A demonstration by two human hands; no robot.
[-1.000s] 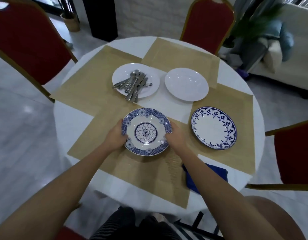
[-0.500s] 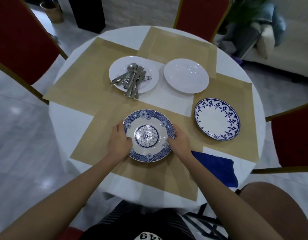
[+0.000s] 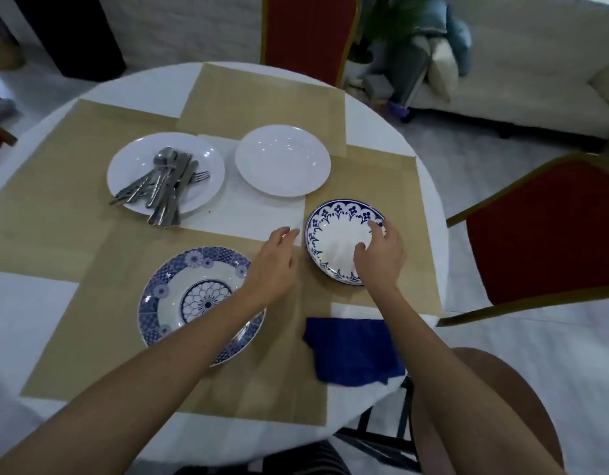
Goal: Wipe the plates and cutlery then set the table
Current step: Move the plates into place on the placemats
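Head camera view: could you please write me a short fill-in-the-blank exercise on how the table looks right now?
1. The cutlery is piled on a plate whose colour is ___.
2. The right hand is over the flower-bordered plate, whereas the left hand holds ___.
3. The cloth near the edge of the table is ___ in colour.
4. In all, ___ plates are set out.

Missing words: white; nothing; blue; four.

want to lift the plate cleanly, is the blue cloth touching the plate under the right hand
Apart. The head view shows bare placemat between the blue cloth and the plate.
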